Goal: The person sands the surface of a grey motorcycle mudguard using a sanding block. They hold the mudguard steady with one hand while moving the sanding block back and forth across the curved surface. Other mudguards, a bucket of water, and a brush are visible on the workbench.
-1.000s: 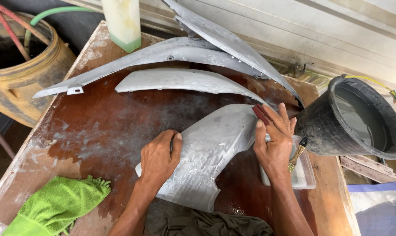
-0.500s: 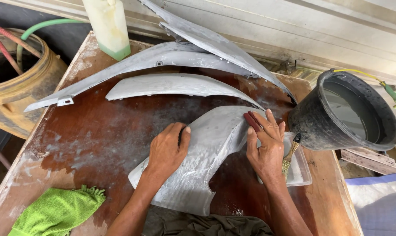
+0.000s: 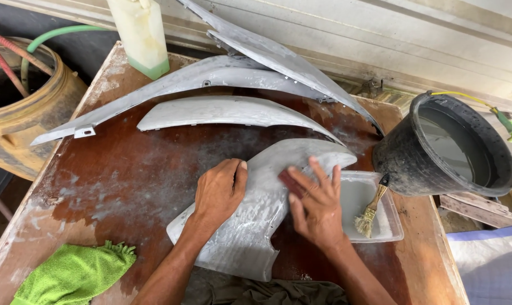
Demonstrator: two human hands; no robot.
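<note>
Right now we work at a reddish-brown worktop (image 3: 115, 186) dusted with pale residue, its left and near edges in view. Off its left side stands a big yellow drum (image 3: 38, 118) with a green hose (image 3: 58, 35) and a red hose (image 3: 4, 56) running into it. At the right edge sits a black bucket (image 3: 408, 164) holding water. Beside it, a shallow clear tray (image 3: 389, 226) carries a small brush (image 3: 371, 209) whose bristles rest inside.

Three long grey panels (image 3: 211, 76) lie across the far half of the worktop. The curved grey panel (image 3: 250, 226) that we handle lies near the front edge, matt, streaked and wet-looking, one end touching the tray. Our left hand (image 3: 219, 192) presses flat on it, fingers together. Our right hand (image 3: 318, 206) lies on its right side, fingers spread, pinning a small dark red pad (image 3: 291, 182) against the surface.

A pale bottle (image 3: 140, 36) stands at the far left corner, and a green cloth (image 3: 72, 274) lies at the near left corner. Bare worktop stays open between the cloth and the panels.
</note>
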